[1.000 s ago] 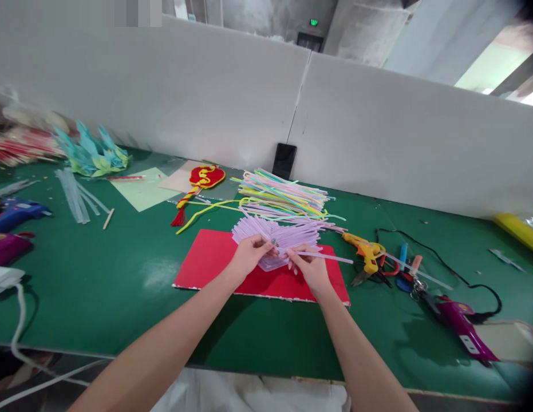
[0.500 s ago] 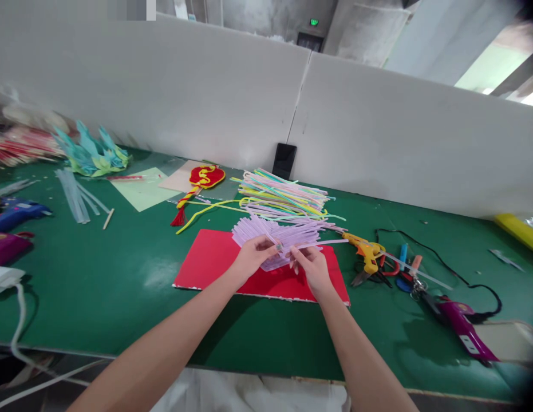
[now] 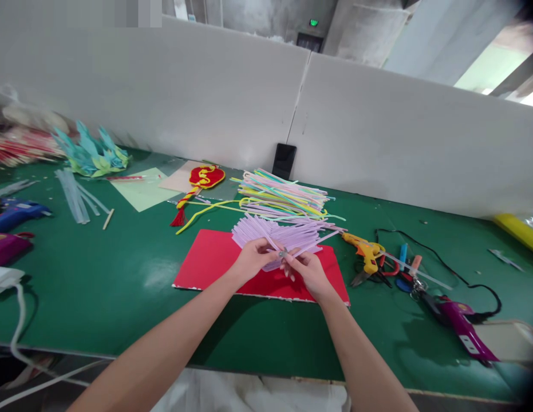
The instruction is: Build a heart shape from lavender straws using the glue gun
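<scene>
Many light purple pipe cleaners [image 3: 298, 233] lie fanned out on a red board [image 3: 206, 257]. Over the near side of this fan, my left hand [image 3: 256, 256] and my right hand [image 3: 307, 269] meet with their fingertips almost touching. Both are pinched on a single purple pipe cleaner [image 3: 318, 245], which bends at the fingers. One end of it points up and right, the other up and left. My fingers hide the bend itself.
Behind the board lies a pile of coloured pipe cleaners [image 3: 287, 194], with a phone [image 3: 284, 160] against the partition. Right of it are a yellow glue gun [image 3: 367, 252] and a purple tool [image 3: 466, 332]. A red-and-yellow tasselled ornament [image 3: 207, 176] and a green paper sheet [image 3: 141, 191] lie left.
My right hand has shifted slightly left, closer to my left hand. The held pipe cleaner's right part now slants upward instead of lying nearly level.
</scene>
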`<state>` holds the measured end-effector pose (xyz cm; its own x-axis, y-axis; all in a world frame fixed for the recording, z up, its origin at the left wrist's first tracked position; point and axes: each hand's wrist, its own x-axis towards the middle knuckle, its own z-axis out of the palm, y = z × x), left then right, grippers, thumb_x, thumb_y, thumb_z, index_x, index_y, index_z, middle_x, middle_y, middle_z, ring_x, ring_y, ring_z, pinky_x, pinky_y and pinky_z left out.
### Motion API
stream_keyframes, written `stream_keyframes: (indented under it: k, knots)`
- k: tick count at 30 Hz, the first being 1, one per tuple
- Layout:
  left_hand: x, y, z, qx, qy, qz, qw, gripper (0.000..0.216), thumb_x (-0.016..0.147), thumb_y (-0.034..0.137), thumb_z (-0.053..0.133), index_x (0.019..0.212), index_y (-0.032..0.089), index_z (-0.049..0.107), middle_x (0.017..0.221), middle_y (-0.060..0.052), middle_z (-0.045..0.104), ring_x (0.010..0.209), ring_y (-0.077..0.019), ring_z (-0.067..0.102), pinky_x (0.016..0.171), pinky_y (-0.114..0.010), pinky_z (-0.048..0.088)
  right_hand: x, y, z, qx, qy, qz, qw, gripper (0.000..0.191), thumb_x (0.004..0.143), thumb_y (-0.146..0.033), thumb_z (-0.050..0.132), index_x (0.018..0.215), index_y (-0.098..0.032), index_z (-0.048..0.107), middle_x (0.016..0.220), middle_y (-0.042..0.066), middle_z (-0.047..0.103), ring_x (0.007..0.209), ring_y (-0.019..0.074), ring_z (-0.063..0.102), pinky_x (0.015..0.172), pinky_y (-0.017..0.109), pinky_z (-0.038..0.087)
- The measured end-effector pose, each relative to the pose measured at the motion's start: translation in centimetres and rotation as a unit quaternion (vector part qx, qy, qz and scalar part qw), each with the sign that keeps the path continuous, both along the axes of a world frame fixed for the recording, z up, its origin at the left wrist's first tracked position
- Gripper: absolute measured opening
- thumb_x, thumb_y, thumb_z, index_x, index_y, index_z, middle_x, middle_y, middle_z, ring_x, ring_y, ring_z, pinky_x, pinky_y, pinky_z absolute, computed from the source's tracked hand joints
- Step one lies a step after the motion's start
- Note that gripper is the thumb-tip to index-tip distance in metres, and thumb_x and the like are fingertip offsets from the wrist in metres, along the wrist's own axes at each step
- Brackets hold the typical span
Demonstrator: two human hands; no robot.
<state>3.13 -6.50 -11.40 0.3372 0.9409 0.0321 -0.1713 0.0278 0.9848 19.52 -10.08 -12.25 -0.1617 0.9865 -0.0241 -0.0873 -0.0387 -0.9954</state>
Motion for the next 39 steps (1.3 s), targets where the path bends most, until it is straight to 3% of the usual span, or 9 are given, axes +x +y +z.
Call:
stream_keyframes:
  k: [6,17,33,39]
  knots:
    - [-0.21,-0.24,0.6,-0.004,-0.015,0.009,1.0,0.024,0.054,0.032,0.078,0.067,0.015,0.067,0.067,-0.001,0.068,0.068,-0.0157,0.064,0.071,-0.028,0.05,0.11,-0.31,0.19,-0.02,0.029,0.048,0.998,0.026,0.076,-0.041,0.068,0.069,-0.016,0.062,0.063,0.001,0.065,0.05,0.0089,0.056,0.044,0.019,0.04]
    - [-0.15,-0.26,0.95,-0.014,-0.028,0.014,0.999,0.02,0.051,0.029,0.079,0.059,0.016,0.067,0.061,0.001,0.066,0.062,-0.0147,0.063,0.065,-0.027,0.051,0.15,-0.51,0.43,-0.025,0.026,0.071,0.997,0.026,0.076,-0.04,0.069,0.068,-0.016,0.061,0.061,0.001,0.065,0.05,0.0084,0.055,0.045,0.02,0.04]
    - [-0.39,-0.19,0.69,-0.022,-0.014,0.019,0.999,0.034,0.052,0.043,0.081,0.065,0.015,0.068,0.062,-0.001,0.068,0.061,-0.015,0.063,0.065,-0.028,0.051,0.07,-0.57,0.74,-0.025,0.018,0.07,0.997,0.028,0.075,-0.042,0.069,0.068,-0.016,0.06,0.061,0.0,0.064,0.05,0.009,0.055,0.046,0.021,0.041]
    - [-0.43,0.04,0.8,-0.01,-0.03,0.045,0.998,0.033,0.056,0.044,0.079,0.057,0.016,0.063,0.063,-0.002,0.069,0.061,-0.0146,0.063,0.065,-0.027,0.05,-0.05,-0.53,0.96,-0.016,0.018,0.069,0.997,0.028,0.076,-0.041,0.068,0.066,-0.016,0.059,0.061,0.0,0.063,0.05,0.009,0.054,0.047,0.021,0.04]
